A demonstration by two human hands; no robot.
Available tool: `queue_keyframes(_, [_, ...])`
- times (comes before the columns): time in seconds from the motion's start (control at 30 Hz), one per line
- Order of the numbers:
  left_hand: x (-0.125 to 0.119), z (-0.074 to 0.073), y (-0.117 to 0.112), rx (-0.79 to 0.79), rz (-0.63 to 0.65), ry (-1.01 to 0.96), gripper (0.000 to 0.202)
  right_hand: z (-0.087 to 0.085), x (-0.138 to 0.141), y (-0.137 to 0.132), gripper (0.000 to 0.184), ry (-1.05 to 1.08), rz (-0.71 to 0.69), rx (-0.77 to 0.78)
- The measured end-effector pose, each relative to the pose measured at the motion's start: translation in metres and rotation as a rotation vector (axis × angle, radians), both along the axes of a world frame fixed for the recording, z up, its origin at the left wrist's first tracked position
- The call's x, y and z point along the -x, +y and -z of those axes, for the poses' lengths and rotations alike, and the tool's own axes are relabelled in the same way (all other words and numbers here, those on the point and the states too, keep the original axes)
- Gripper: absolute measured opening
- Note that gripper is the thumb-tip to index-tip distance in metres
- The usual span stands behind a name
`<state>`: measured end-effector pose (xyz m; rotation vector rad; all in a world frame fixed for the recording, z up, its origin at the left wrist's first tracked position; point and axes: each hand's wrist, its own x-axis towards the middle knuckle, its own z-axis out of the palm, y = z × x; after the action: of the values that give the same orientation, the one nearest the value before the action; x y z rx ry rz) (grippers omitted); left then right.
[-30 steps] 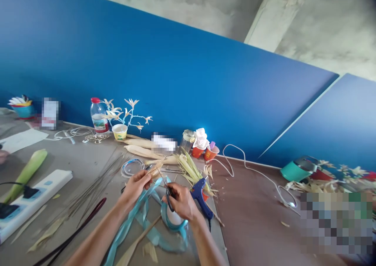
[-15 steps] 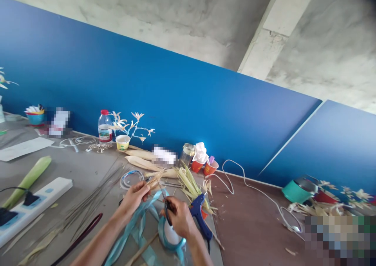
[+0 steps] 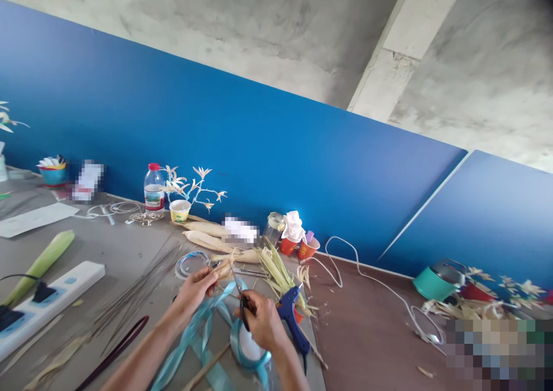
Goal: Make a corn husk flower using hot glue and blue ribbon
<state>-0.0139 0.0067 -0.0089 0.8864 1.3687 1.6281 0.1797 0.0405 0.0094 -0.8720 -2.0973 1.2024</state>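
My left hand [image 3: 201, 284] pinches a piece of dry corn husk [image 3: 223, 269] between thumb and fingers. In my right hand [image 3: 261, 317] is a pair of scissors [image 3: 242, 300], its dark handles inside my fingers and its blades pointing up at the husk. The blades reach the husk's right edge; whether they are cutting into it is too small to tell. Below my hands lie loose light-blue ribbon [image 3: 192, 336] and a ribbon roll [image 3: 248, 350]. A blue glue gun [image 3: 294, 321] lies just right of my right hand.
Corn husks [image 3: 209, 240], green husk strips [image 3: 279, 270] and red paper cups [image 3: 308, 248] stand or lie behind my hands. Thin wires [image 3: 133, 290] and a white power strip [image 3: 54, 307] are at left. A water bottle [image 3: 154, 189] stands beside a potted husk-flower branch [image 3: 180, 210].
The view has shifted very slightly. Both hands keep their grip on the husk and scissors, and the blades stay close at the husk.
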Motion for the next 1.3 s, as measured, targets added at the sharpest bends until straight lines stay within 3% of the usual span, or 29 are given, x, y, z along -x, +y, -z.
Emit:
queue_keyframes(0.7, [-0.008, -0.008, -0.006, 0.015, 0.125, 0.049, 0.027, 0.009, 0.003, 0.003, 0.020, 0.146, -0.019, 0.176])
queue_keyframes(1.03, [-0.010, -0.012, -0.007, 0.011, 0.121, 0.027, 0.026, 0.013, 0.003, 0.008, 0.021, 0.119, 0.038, 0.126])
queue_keyframes(1.3, [-0.007, -0.005, -0.004, 0.039, 0.202, 0.109, 0.031, 0.001, 0.006, 0.008, 0.043, 0.520, 0.174, 0.309])
